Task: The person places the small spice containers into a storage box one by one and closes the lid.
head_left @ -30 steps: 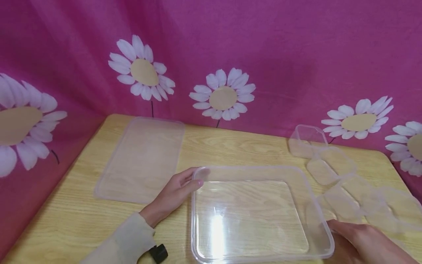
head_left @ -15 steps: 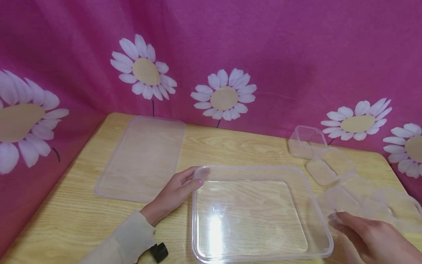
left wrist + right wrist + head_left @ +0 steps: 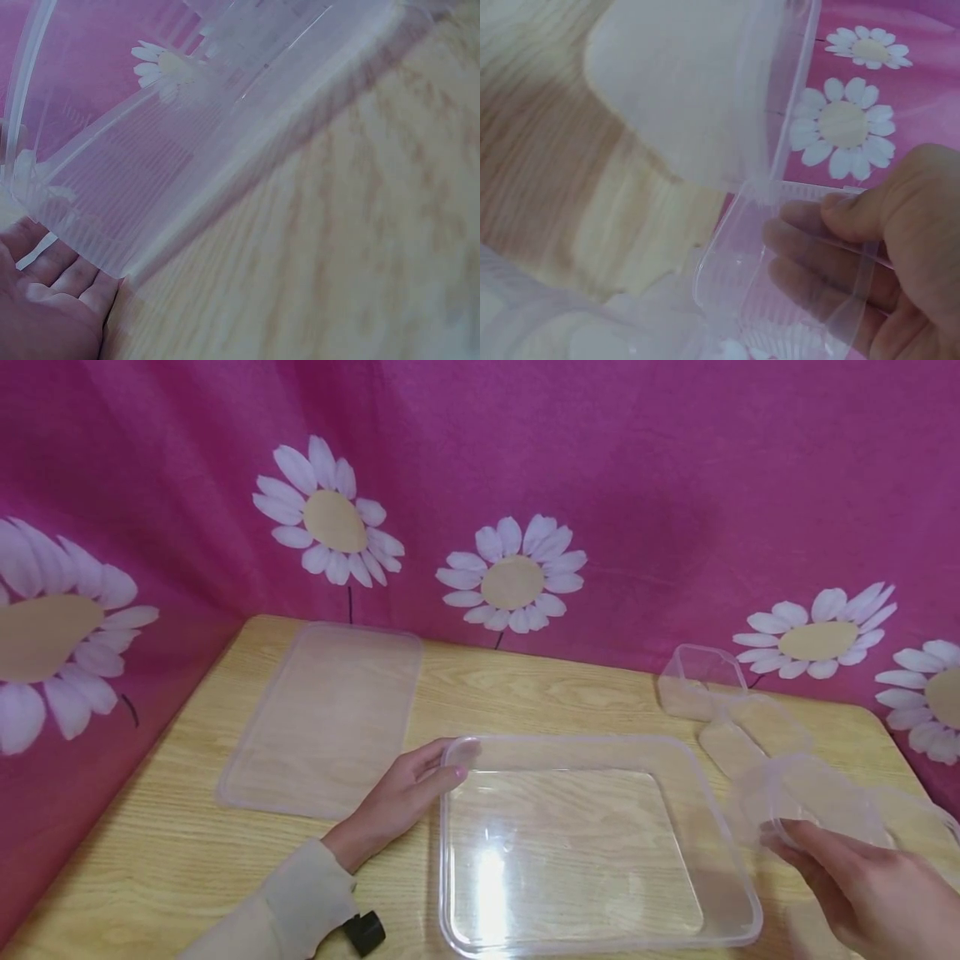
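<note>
A large clear plastic food container (image 3: 723, 877) stands on the wooden table, its open side up. My left hand (image 3: 405, 785) grips its far left corner, thumb over the rim and fingers outside; the left wrist view shows the fingers (image 3: 56, 274) against the ribbed wall. To the right, my right hand (image 3: 862, 868) pinches the wall of a small clear container (image 3: 832, 789). In the right wrist view, the fingers (image 3: 821, 255) show through that small container's clear wall (image 3: 731, 262), with the thumb on the near side. Whether it touches the table I cannot tell.
A flat clear lid (image 3: 322, 718) lies at the back left. More small clear containers stand along the right, one at the back (image 3: 701, 685) and one just in front of it (image 3: 761, 735). Pink flowered cloth (image 3: 645, 460) hangs behind the table. A black piece (image 3: 365, 932) sits at my left cuff.
My right hand has moved from beside the large container's right edge rightward and a little away from me, with a small container in its fingers. The left hand and large container stay put.
</note>
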Action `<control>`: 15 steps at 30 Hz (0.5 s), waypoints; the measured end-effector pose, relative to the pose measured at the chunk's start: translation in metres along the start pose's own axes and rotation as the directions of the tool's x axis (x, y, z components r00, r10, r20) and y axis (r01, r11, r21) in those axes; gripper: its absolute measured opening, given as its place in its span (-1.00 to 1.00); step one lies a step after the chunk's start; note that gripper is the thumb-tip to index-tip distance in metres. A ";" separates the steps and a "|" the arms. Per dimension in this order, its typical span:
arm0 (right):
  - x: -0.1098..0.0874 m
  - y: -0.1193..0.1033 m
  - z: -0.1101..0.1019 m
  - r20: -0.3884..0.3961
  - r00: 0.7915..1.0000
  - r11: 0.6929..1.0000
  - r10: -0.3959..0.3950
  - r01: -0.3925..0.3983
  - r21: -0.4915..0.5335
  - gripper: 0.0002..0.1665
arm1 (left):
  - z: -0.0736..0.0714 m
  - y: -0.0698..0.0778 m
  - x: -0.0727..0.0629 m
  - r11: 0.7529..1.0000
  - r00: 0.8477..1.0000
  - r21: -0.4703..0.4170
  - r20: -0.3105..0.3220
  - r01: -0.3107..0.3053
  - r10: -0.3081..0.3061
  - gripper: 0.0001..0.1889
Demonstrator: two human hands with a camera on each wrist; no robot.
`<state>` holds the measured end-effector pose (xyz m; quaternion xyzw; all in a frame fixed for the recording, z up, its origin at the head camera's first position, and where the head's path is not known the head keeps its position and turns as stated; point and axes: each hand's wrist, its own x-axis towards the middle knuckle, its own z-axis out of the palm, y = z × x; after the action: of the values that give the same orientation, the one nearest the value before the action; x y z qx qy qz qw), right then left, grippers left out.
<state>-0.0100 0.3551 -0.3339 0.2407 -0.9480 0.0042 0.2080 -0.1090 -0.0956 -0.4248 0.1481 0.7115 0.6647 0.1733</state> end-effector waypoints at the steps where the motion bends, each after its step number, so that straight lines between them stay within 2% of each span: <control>1: 0.001 -0.001 -0.001 -0.002 1.000 1.000 0.005 -0.005 -0.005 -0.16 | 0.000 0.000 0.000 1.000 1.000 0.002 -0.001 -0.001 0.001 -0.51; 8: 0.011 -0.014 -0.010 0.002 1.000 1.000 0.019 -0.019 0.000 -0.20 | -0.001 0.001 0.000 1.000 1.000 0.002 0.005 -0.015 0.015 -0.52; 10: 0.014 -0.018 -0.012 0.031 0.999 1.000 0.009 -0.009 0.003 -0.18 | -0.001 0.001 0.000 1.000 1.000 0.002 0.004 -0.014 0.014 -0.52; 15: 0.028 -0.028 -0.011 0.012 0.992 0.991 -0.127 0.126 0.053 -0.21 | 0.000 0.000 0.000 1.000 1.000 0.013 -0.008 -0.005 0.005 -0.52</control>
<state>-0.0158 0.3188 -0.3155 0.3055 -0.9320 0.0139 0.1945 -0.1093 -0.0957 -0.4250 0.1481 0.7160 0.6612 0.1680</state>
